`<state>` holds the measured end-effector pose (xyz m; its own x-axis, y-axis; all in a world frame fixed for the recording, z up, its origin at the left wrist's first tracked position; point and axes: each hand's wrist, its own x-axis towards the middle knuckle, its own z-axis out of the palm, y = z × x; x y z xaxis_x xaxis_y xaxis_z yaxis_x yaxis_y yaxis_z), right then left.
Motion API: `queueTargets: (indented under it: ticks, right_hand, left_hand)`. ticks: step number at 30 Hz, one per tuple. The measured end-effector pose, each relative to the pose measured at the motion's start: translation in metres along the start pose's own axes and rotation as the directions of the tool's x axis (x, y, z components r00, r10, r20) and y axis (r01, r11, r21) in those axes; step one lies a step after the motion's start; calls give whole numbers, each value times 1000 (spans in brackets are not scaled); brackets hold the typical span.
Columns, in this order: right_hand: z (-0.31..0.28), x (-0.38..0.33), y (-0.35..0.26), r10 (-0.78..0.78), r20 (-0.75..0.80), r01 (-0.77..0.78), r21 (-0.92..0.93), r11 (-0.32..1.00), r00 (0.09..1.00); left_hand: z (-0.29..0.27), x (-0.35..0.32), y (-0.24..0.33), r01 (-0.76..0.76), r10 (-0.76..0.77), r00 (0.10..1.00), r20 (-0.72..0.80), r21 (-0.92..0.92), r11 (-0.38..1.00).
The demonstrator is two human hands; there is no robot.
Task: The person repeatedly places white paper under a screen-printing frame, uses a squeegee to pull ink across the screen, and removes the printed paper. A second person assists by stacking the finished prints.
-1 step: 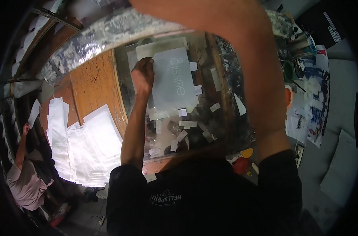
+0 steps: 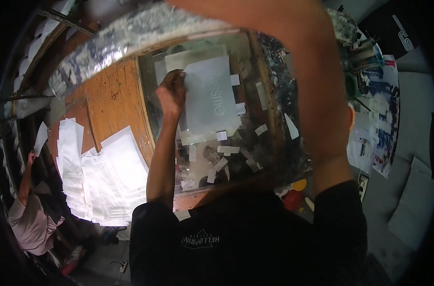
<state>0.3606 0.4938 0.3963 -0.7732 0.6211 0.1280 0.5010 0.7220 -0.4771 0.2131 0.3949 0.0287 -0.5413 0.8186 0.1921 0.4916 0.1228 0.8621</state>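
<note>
My left hand (image 2: 171, 93) is closed in a pinch at the upper left edge of a pale grey sheet (image 2: 202, 107) with light lettering along its right side. The sheet lies over a slightly larger pale backing (image 2: 198, 139) on a glass-like board framed in wood. Small white tape pieces (image 2: 235, 80) sit along its right and lower edges. My right forearm (image 2: 317, 86) arches over the board to the top of the picture, where the hand is out of sight. Below that arm's far end runs a paint-smeared silver-grey bar (image 2: 131, 43), raised above the board.
Stacked white sheets (image 2: 114, 176) lie left of the board, by an orange-brown wooden panel (image 2: 114, 100). Scraps of tape (image 2: 220, 164) are scattered near me. Tins (image 2: 364, 57) and a green pot (image 2: 351, 86) stand at right. Far left, another person (image 2: 33, 214) holds a white sheet.
The smeared bar has risen slightly, showing more of the wooden frame. My left hand has shifted a little left. The sheet's upper lettering looks fainter.
</note>
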Motion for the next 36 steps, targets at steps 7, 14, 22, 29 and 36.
queueTargets:
  ticks: [7, 14, 22, 29, 36]
  right_hand:
    - [17, 37, -22, 77, -113, -88, -100, 991, 991]
    - [28, 41, 49, 103, -296, -156, -162, 974, 950]
    - [28, 59, 62, 65, -294, -125, -191, 974, 954]
    - [28, 41, 49, -60, -196, 34, -135, 990, 979]
    - [35, 10, 6, -130, -270, 78, -196, 978, 954]
  left_hand:
    - [-229, 5, -177, 321, -308, 894, -325, -14, 947]
    - [-434, -134, -157, 501, -39, 728, -684, 493, 711]
    - [-273, -295, -121, 702, -457, 705, -543, 627, 338]
    - [-240, -245, -72, 554, -205, 826, -525, 691, 464]
    - [-65, -165, -48, 11, -47, 999, 26, 753, 658]
